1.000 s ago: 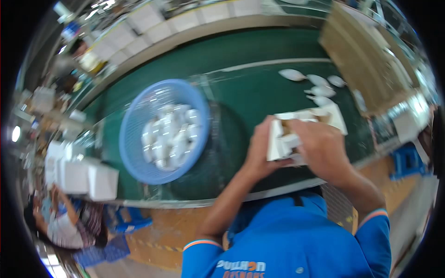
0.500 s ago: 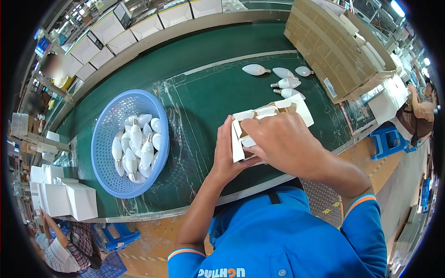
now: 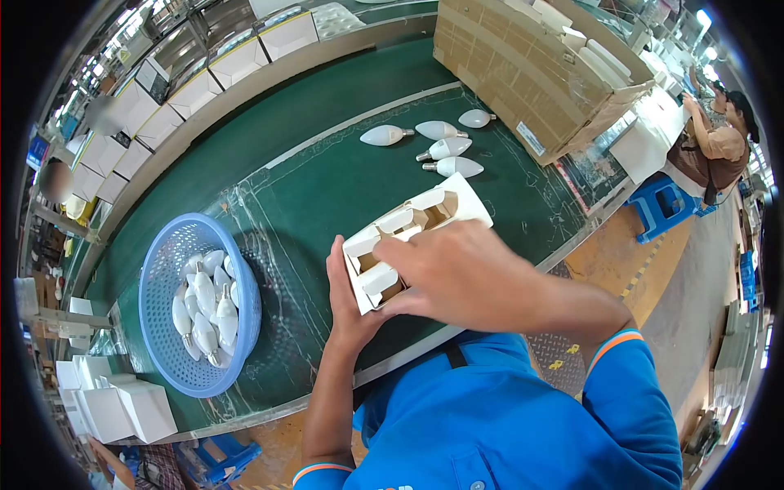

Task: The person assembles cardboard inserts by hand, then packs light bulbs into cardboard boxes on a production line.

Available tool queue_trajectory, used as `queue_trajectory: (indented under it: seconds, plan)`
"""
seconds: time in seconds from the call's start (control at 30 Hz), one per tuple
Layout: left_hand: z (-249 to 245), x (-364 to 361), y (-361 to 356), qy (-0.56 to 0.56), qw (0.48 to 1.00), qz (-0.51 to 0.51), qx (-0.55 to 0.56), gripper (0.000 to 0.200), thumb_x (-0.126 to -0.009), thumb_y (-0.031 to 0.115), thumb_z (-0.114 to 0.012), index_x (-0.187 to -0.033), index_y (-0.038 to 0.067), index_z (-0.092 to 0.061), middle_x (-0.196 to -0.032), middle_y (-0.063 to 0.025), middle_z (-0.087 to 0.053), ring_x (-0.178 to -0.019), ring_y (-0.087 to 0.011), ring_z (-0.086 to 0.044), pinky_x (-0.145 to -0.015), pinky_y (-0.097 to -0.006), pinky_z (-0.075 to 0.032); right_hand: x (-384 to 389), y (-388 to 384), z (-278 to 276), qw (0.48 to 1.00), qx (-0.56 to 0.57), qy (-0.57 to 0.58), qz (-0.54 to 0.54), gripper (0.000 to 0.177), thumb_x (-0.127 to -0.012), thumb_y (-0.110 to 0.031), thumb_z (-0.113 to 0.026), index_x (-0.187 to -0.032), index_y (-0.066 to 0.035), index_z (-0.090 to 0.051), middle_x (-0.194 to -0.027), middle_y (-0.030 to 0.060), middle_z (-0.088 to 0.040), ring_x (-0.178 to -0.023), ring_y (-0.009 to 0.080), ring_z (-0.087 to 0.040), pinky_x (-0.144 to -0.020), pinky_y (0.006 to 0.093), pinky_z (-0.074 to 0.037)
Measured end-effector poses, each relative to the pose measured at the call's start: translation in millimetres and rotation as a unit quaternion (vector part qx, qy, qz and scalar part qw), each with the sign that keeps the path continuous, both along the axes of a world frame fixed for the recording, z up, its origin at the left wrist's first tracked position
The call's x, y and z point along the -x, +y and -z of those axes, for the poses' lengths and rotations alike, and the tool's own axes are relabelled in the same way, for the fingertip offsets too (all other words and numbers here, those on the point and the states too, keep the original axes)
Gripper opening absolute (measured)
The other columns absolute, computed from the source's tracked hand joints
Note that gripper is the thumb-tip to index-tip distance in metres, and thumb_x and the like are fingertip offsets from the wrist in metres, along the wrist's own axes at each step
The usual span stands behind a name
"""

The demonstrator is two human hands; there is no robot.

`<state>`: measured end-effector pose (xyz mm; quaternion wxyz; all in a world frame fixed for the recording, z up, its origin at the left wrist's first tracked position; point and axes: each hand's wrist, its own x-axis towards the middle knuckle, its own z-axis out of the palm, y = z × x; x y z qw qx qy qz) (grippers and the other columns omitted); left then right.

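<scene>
My left hand [image 3: 353,306] grips the near left end of a white carton [image 3: 474,206], thumb along its side. The carton's top is open, and brown cardboard dividers [image 3: 441,210] show inside. Over the opening, my right hand [image 3: 459,268] is closed, its fingertips reaching in among the dividers at the left end. Whatever those fingertips pinch is hidden. Beyond the carton, several white candle-shaped bulbs [image 3: 454,167] lie loose on the green surface. To the left stands a blue plastic basket [image 3: 251,314] with more of these bulbs [image 3: 204,294] in it.
A large brown cardboard box [image 3: 514,82] with white pieces inside stands at the back right. White boxes [image 3: 147,406] sit at the near left corner. A raised rail [image 3: 327,61] curves along the back. Other people [image 3: 714,139] and a blue stool [image 3: 660,208] are off to the right.
The whole view has shifted, so the bulbs, carton and large box appear further left and the basket lower. Both hands stay at the carton, the right still reaching into its left end.
</scene>
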<state>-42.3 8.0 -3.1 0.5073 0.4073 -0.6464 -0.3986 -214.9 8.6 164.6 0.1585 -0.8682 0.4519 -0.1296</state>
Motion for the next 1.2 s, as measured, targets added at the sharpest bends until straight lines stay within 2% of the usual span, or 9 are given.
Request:
queue_trajectory:
  seconds: [0.03, 0.13, 0.27, 0.37, 0.5, 0.57, 0.77, 1.0, 1.2]
  plan:
    - [-1, -1, 1, -0.003, 1.0, -0.001, -0.004, 0.12, -0.05, 0.025, -0.09, -0.139, -0.002, -0.015, -0.126, -0.0161, -0.038, -0.115, -0.0298, -0.044, -0.097, -0.0383, -0.038, 8, -1, -2, 0.999, -0.006, -0.04, -0.014, 0.026, -0.075, -0.019, -0.066, -0.094, -0.005, -0.056, -0.071, 0.0123, -0.062, -0.07, 0.0312, -0.062, -0.063, 0.0384, -0.049]
    - [-2, -2, 1, -0.041, 0.999, -0.004, 0.0, 0.121, -0.049, 0.022, -0.09, -0.14, -0.001, -0.015, -0.127, -0.0157, -0.037, -0.116, -0.0294, -0.044, -0.097, -0.0378, -0.038, 30, -10, -17, 0.998, 0.004, -0.035, -0.05, 0.02, -0.077, -0.016, -0.064, -0.093, -0.005, -0.061, -0.075, 0.0126, -0.062, -0.076, 0.0319, -0.061, -0.069, 0.0396, -0.048]
    - [0, -2, 0, -0.026, 1.0, -0.002, -0.017, 0.122, -0.047, 0.022, -0.091, -0.14, 0.0, -0.015, -0.129, -0.0153, -0.035, -0.117, -0.0289, -0.043, -0.099, -0.0374, -0.036, 48, -23, -10, 0.997, 0.069, -0.037, -0.02, 0.011, -0.077, -0.01, -0.061, -0.087, -0.005, -0.065, -0.079, 0.0129, -0.063, -0.077, 0.0319, -0.061, -0.07, 0.0396, -0.048]
    - [0, -3, 1, -0.039, 0.999, -0.006, -0.012, 0.122, -0.047, 0.022, -0.091, -0.14, 0.0, -0.014, -0.129, -0.0152, -0.035, -0.117, -0.0287, -0.043, -0.1, -0.0372, -0.036, 53, -26, -2, 0.998, 0.027, -0.044, -0.026, 0.012, -0.078, -0.008, -0.06, -0.088, -0.005, -0.065, -0.078, 0.0125, -0.063, -0.076, 0.0312, -0.06, -0.07, 0.0387, -0.048]
    - [0, -2, 0, -0.033, 0.999, -0.005, -0.011, 0.122, -0.048, 0.022, -0.091, -0.14, 0.0, -0.015, -0.129, -0.0153, -0.036, -0.117, -0.029, -0.043, -0.099, -0.0372, -0.036, 52, -28, 4, 0.997, 0.055, -0.043, -0.043, 0.012, -0.075, -0.005, -0.06, -0.085, -0.004, -0.065, -0.077, 0.0124, -0.062, -0.077, 0.0298, -0.058, -0.068, 0.038, -0.047]
    - [-2, -1, 0, -0.035, 0.999, -0.004, -0.013, 0.122, -0.048, 0.022, -0.091, -0.14, 0.0, -0.015, -0.128, -0.0154, -0.036, -0.116, -0.0292, -0.044, -0.099, -0.0374, -0.037, 51, -28, 5, 0.985, 0.155, 0.062, -0.034, 0.009, -0.07, -0.004, -0.06, -0.078, -0.002, -0.063, -0.076, 0.0096, -0.061, -0.08, 0.0261, -0.056, -0.066, 0.0353, -0.048]
    - [-5, -4, 0, -0.077, 0.997, 0.017, -0.005, 0.124, -0.054, 0.015, -0.089, -0.142, 0.002, -0.003, -0.13, -0.0129, -0.04, -0.118, -0.0245, -0.045, -0.099, -0.0377, -0.039, 37, -31, 3, 0.957, 0.207, 0.176, -0.098, 0.009, -0.067, -0.006, -0.058, -0.074, -0.003, -0.062, -0.08, 0.0039, -0.059, -0.085, 0.0204, -0.054, -0.065, 0.0291, -0.05]
    - [-5, -5, -1, -0.086, 0.996, 0.017, -0.002, 0.125, -0.053, 0.015, -0.089, -0.142, 0.003, -0.003, -0.13, -0.0131, -0.04, -0.118, -0.0249, -0.045, -0.1, -0.038, -0.039, 38, -42, 3, 0.968, 0.179, 0.13, -0.12, 0.011, -0.068, -0.006, -0.059, -0.078, -0.003, -0.062, -0.078, 0.006, -0.059, -0.084, 0.0209, -0.054, -0.064, 0.0293, -0.049]
    - [-6, -4, -1, -0.094, 0.995, 0.012, 0.006, 0.124, -0.054, 0.014, -0.089, -0.142, 0.004, -0.002, -0.13, -0.013, -0.04, -0.118, -0.0249, -0.045, -0.1, -0.0376, -0.039, 34, -44, 9, 0.979, 0.125, 0.132, -0.087, 0.011, -0.069, -0.006, -0.06, -0.079, -0.001, -0.061, -0.068, 0.0113, -0.058, -0.073, 0.0271, -0.059, -0.064, 0.0375, -0.049]
